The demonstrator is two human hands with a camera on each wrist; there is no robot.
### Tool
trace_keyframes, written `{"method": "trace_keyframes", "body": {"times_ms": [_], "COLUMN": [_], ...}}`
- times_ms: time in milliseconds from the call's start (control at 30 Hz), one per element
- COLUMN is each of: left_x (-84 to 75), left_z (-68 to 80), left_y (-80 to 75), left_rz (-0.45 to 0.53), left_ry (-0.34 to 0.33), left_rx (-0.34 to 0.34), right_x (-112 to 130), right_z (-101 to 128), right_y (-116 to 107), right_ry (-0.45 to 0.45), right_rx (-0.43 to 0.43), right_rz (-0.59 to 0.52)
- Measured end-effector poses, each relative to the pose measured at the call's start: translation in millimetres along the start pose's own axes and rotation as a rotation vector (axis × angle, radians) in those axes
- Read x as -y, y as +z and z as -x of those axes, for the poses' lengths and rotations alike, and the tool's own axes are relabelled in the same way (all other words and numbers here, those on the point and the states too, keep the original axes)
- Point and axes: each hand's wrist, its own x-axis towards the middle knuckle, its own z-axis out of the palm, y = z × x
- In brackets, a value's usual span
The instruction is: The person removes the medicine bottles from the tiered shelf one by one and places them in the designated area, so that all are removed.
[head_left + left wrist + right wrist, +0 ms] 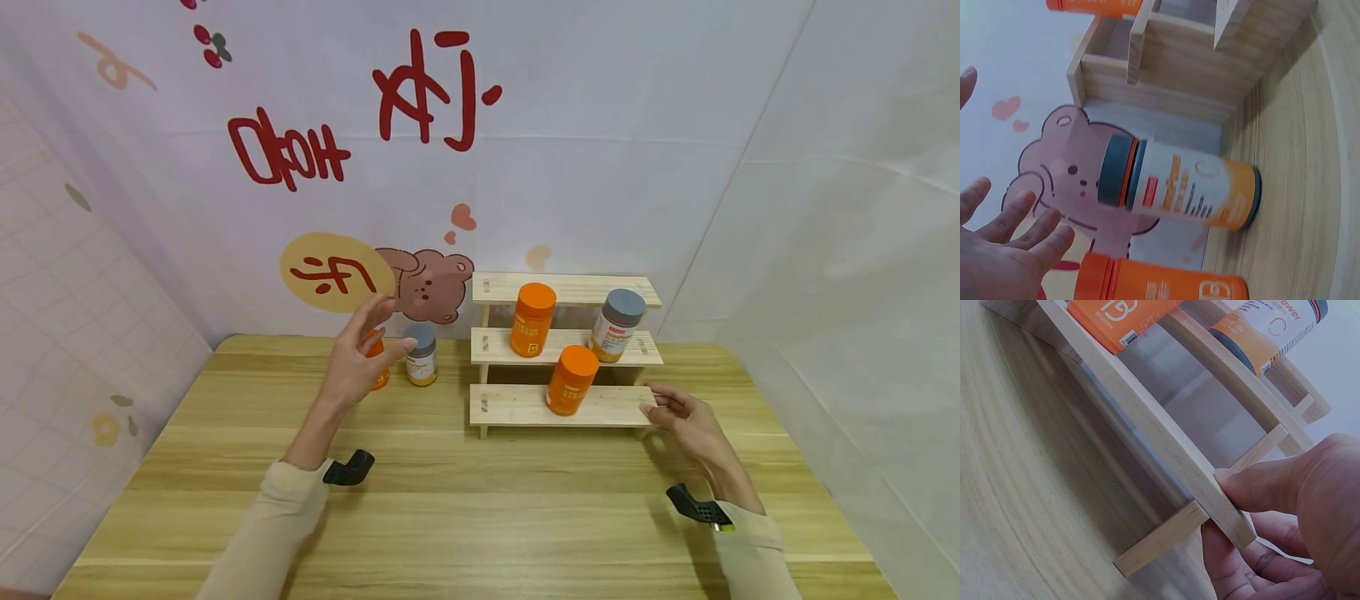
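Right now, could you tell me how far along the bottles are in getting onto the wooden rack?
Three bottles look placed on the rack: an orange one and a grey-capped one on the middle step, another orange one on the bottom step. In hand: the right hand pinches the bottom step's end, and the left hand reaches open toward two bottles on the table, which seem left to place.

Soft, even brightness is cast from above with only faint shadows, while straight edges are bent toward the margins and motion blur is seen in the left wrist view.
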Motion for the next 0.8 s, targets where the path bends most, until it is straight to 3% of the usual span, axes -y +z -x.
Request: {"method": "trace_keyframes", "body": {"times_ms": [800], "left_x": [-5.4], "left_z": [-6.8], "left_y": [54.7], "left_rz": [0.137], "left_ry": [0.049], "left_rx": [0.130], "right_x": [3], "right_z": [3], "right_y": [-1], "right_ry": [0.004], "right_rx": [0.001], "right_rz": [0.014]}}
